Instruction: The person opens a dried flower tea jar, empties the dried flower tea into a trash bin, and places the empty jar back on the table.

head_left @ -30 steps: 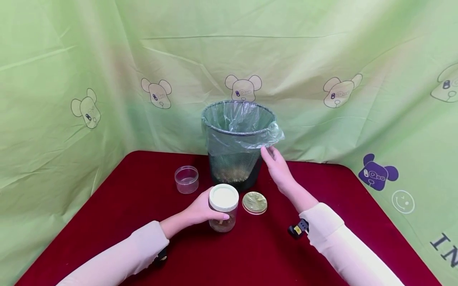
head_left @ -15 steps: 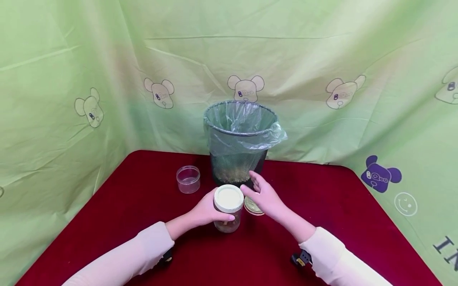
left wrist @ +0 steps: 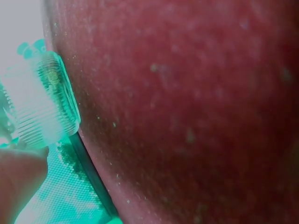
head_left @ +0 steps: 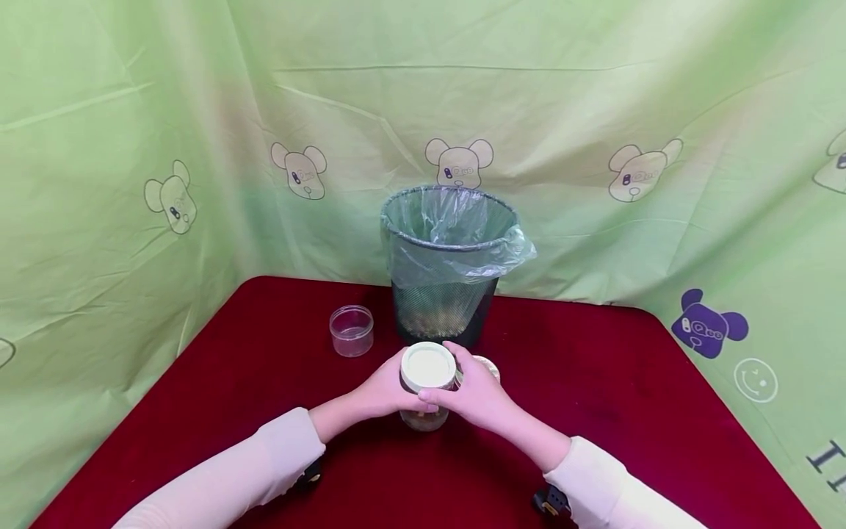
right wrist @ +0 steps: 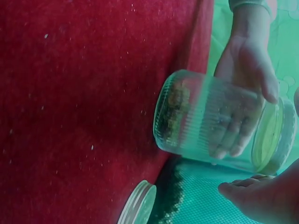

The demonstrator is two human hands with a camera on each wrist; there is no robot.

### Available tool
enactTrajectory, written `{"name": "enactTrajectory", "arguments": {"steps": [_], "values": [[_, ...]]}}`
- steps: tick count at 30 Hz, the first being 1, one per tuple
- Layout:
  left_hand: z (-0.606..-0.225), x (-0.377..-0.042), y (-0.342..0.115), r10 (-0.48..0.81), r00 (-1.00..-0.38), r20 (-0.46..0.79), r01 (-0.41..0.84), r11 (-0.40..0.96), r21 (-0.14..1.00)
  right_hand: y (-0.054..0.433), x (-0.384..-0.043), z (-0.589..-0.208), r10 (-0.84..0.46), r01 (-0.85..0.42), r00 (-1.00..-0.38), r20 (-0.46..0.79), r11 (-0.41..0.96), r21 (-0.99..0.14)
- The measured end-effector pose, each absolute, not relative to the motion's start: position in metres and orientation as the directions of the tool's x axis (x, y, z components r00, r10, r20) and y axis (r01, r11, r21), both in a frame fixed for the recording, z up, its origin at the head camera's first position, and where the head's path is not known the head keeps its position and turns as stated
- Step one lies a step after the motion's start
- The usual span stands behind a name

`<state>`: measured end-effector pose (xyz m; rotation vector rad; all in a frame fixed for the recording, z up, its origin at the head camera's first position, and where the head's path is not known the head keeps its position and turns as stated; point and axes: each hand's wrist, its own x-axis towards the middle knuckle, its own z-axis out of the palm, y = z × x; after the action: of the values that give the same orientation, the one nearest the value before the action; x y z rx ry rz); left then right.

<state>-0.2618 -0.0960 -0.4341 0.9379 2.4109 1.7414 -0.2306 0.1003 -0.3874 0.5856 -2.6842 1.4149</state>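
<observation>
A clear ribbed jar (head_left: 424, 420) with a white lid (head_left: 428, 365) stands upright on the red cloth. Brownish bits (right wrist: 174, 109) lie in its bottom. My left hand (head_left: 382, 389) grips the jar's body from the left, its fingers showing through the wall in the right wrist view. Around the right side of the lid my right hand (head_left: 479, 397) is spread, thumb in front and fingers behind. A narrow gap seems to remain between those fingers and the lid in the right wrist view. Partly hidden behind the right hand lies a gold-coloured lid (head_left: 491, 367).
Just behind the jar stands a black mesh bin (head_left: 439, 312), lined with a clear plastic bag (head_left: 456, 261) that hangs over its rim. A clear open tub (head_left: 352, 339) sits to its left. Green printed cloth (head_left: 562, 110) encloses the table.
My right hand has come down from the bag's edge beside the bin to the jar's lid. The left hand keeps its grip on the jar.
</observation>
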Motion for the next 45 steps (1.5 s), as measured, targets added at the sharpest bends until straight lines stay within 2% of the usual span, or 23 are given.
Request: {"name": "enactTrajectory", "arguments": {"steps": [18, 22, 29, 34, 40, 45], "values": [[-0.435, -0.263, -0.1, 0.479, -0.83, 0.285, 0.449, 0.273, 0.851, 0.085, -0.23, -0.399, -0.26, -0.382, -0.921, 0.289, 0.474, -0.793], [-0.435, -0.266, -0.101, 0.508, -0.812, 0.288, 0.47, 0.277, 0.838, 0.09, -0.235, -0.399, -0.303, -0.395, -0.911, 0.279, 0.451, -0.8], [-0.435, -0.267, -0.099, 0.538, -0.794, 0.283, 0.478, 0.265, 0.837, 0.102, -0.247, -0.399, -0.459, -0.479, -0.838, 0.295, 0.362, -0.8], [-0.433, -0.268, -0.099, 0.544, -0.79, 0.281, 0.475, 0.254, 0.842, 0.106, -0.256, -0.397, -0.526, -0.491, -0.805, 0.275, 0.331, -0.806], [-0.434, -0.27, -0.1, 0.549, -0.784, 0.289, 0.483, 0.247, 0.84, 0.108, -0.261, -0.395, -0.565, -0.473, -0.791, 0.236, 0.321, -0.82], [-0.436, -0.27, -0.1, 0.554, -0.783, 0.284, 0.485, 0.257, 0.836, 0.108, -0.256, -0.396, -0.542, -0.443, -0.81, 0.223, 0.316, -0.839]]}}
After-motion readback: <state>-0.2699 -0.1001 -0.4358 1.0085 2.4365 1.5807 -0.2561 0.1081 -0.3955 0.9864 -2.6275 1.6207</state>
